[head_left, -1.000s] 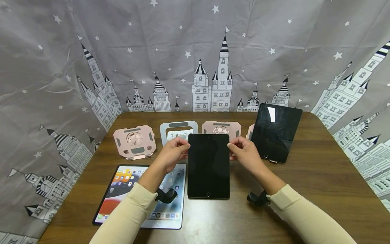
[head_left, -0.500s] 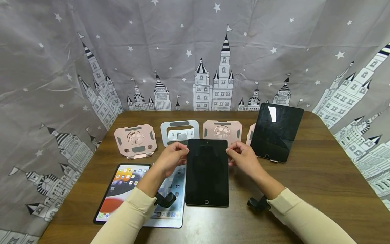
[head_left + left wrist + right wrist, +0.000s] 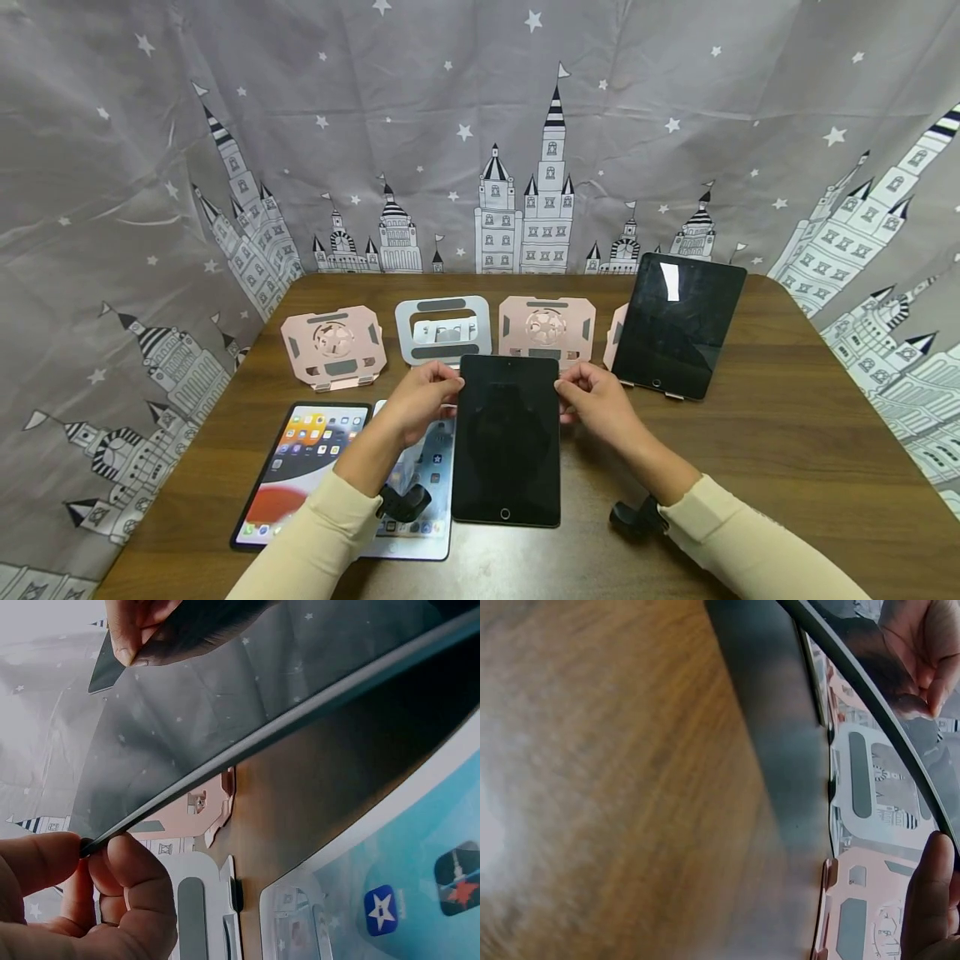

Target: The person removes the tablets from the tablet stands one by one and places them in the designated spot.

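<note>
- The black tablet (image 3: 506, 442) is upright in your two hands, screen towards you, and has dropped and come nearer to you over the last second; whether its bottom edge touches the table (image 3: 810, 433), you cannot tell from here
- Your left hand (image 3: 420, 402) pinches its left edge near the top, thumb in front and fingers curled behind, with no slack
- Your right hand (image 3: 595, 396) pinches the right edge at matching height, and both hands have sunk together with it
- At your left, the white tablet (image 3: 438, 454) lies flat and lit, partly under your left arm, with the lit dark-rimmed tablet (image 3: 322, 442) beside it
- Beyond your hands, the grey stand (image 3: 444, 304) and middle pink stand (image 3: 577, 329) show more fully now that the black tablet is lower; I judge this leaves it on no stand, its placing unfinished
- The left pink stand (image 3: 360, 346) carries nothing
- Far right, another dark tablet (image 3: 681, 329) leans on its stand (image 3: 613, 337), unmoved
- Behind everything hangs the castle curtain (image 3: 420, 125)
</note>
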### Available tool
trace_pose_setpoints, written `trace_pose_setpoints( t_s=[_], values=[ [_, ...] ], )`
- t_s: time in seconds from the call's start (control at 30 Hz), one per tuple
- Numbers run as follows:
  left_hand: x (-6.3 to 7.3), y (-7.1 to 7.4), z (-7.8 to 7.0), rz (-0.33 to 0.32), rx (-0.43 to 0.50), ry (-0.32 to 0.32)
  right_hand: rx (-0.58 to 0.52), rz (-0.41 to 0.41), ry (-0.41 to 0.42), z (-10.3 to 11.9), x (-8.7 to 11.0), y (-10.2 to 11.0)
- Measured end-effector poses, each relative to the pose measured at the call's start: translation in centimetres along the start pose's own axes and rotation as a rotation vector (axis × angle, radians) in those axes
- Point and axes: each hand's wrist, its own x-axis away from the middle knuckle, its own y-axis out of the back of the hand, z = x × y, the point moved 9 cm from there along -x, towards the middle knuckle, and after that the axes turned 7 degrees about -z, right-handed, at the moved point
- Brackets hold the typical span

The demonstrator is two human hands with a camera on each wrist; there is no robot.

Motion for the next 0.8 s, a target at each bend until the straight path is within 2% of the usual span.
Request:
trace_pose_setpoints(
  t_s=[0.43, 0.8],
  values=[
    [0.7, 0.0, 0.8, 0.023, -0.014, 0.022, -0.045, 0.003, -0.073, -0.9, 0.8, -0.4],
    [0.7, 0.0, 2.2, 0.05, -0.052, 0.062, -0.056, 0.033, -0.119, -2.1, 1.0, -0.9]
  ],
)
